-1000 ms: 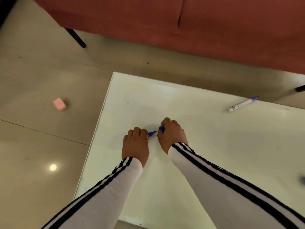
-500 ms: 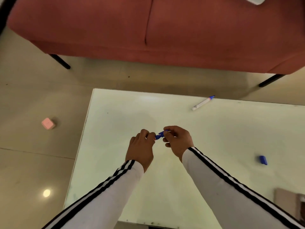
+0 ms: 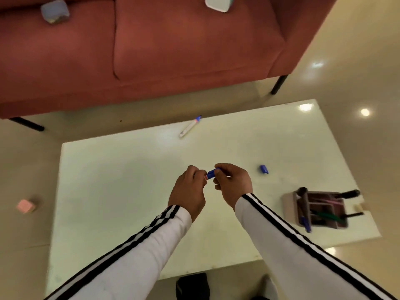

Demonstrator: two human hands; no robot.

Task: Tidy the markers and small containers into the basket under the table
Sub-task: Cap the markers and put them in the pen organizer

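My left hand (image 3: pixel 187 192) and my right hand (image 3: pixel 232 184) meet above the middle of the pale glass table (image 3: pixel 112 191). Together they grip a marker with a blue cap (image 3: pixel 211 173); its body is hidden inside the left fist, and the right fingers pinch the cap. A second white marker with a blue tip (image 3: pixel 190 126) lies at the table's far edge. A loose blue cap (image 3: pixel 264 169) rests on the table to the right of my hands. A pinkish organizer (image 3: pixel 287 199) with several markers and pens sits near the right edge.
A red sofa (image 3: pixel 151 50) stands beyond the table, with a small grey-blue container (image 3: pixel 55 11) and a white object (image 3: pixel 218 3) on its seat. A pink cube (image 3: pixel 25 206) lies on the floor to the left. A dark object (image 3: pixel 192 285) shows below the table's near edge.
My hands lifted off the table with the marker and the view swung right and up, bringing the loose cap, the organizer and the sofa seat into sight.
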